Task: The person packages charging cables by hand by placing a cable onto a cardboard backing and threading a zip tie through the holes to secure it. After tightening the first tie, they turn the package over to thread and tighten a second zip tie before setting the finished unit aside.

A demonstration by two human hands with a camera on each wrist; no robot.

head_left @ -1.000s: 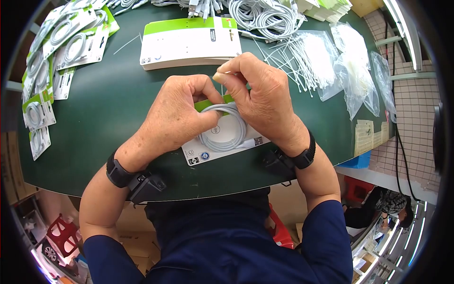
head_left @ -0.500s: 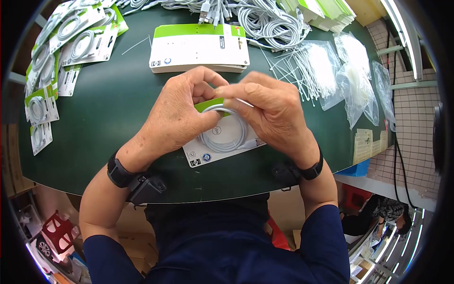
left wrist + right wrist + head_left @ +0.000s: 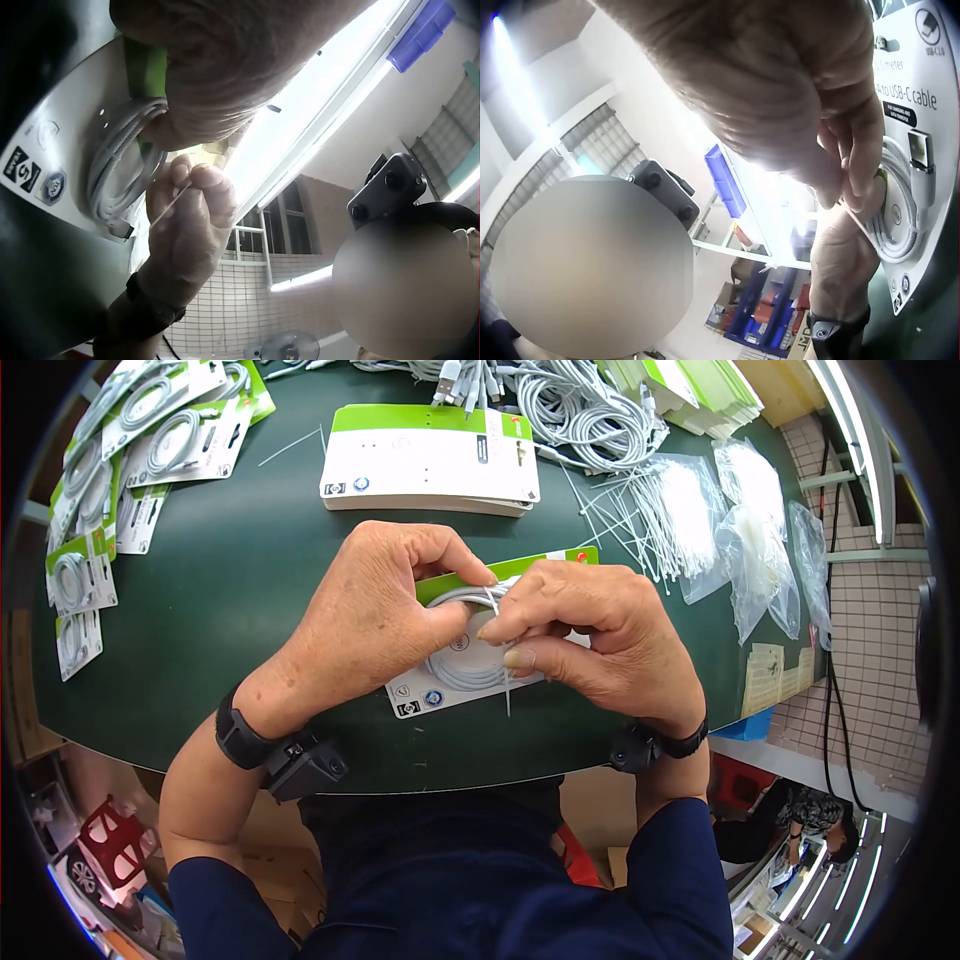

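Observation:
A grey-white USB cable coil point(image 3: 465, 678) lies against a green-and-white packaging card point(image 3: 408, 692) in front of the person. The left hand point(image 3: 365, 605) grips the coil and the card's top edge, its thumb inside the loop. With thumb and fingers, the right hand point(image 3: 600, 630) pinches a thin white cable tie point(image 3: 507, 695), which runs across the coil from near the left fingertips. In the right wrist view, the cable's USB plug point(image 3: 921, 150) rests on the card face. The left wrist view shows the tie between the right fingertips.
Behind the hands stands a stack of cards point(image 3: 420, 465). Loose cables point(image 3: 590, 420) are heaped at the back, beside more cards point(image 3: 690, 395). Spread cable ties point(image 3: 625, 520) and plastic bags point(image 3: 765, 560) lie at right. Finished-looking carded cables point(image 3: 170, 445) pile up at left.
The right hand has moved down and right from above the card's top edge, drawing the tie across the coil's front. The left hand keeps its grip.

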